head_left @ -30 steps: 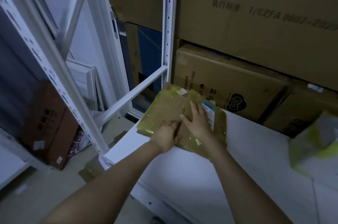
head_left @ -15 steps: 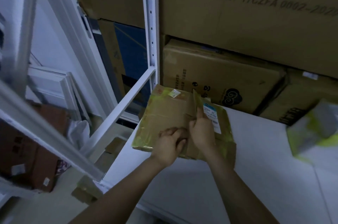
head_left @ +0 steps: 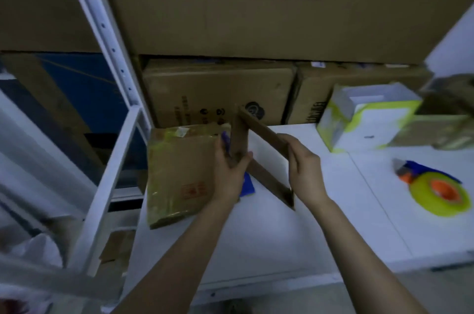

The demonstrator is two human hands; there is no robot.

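Observation:
A flat cardboard box (head_left: 179,172) wrapped in yellowish tape lies on the white shelf (head_left: 295,236), near its left end. Its lid flaps stand raised. My left hand (head_left: 229,170) grips the upright left flap (head_left: 239,134), thumb on the near side. My right hand (head_left: 305,170) holds the long right flap (head_left: 266,134), which is lifted off the box. Something blue (head_left: 247,184) shows inside under my left hand. The box's inside is mostly hidden by the flaps and hands.
A yellow tape roll in a blue and orange dispenser (head_left: 436,190) lies at the right. A white and yellow open box (head_left: 364,118) stands behind it. Large brown cartons (head_left: 218,93) fill the back. A white rack post (head_left: 107,39) and crossbar (head_left: 112,172) stand on the left.
The flaps that lay closed under my hands are now pulled up and apart. The view has swung right, bringing the tape roll and more of the shelf into sight.

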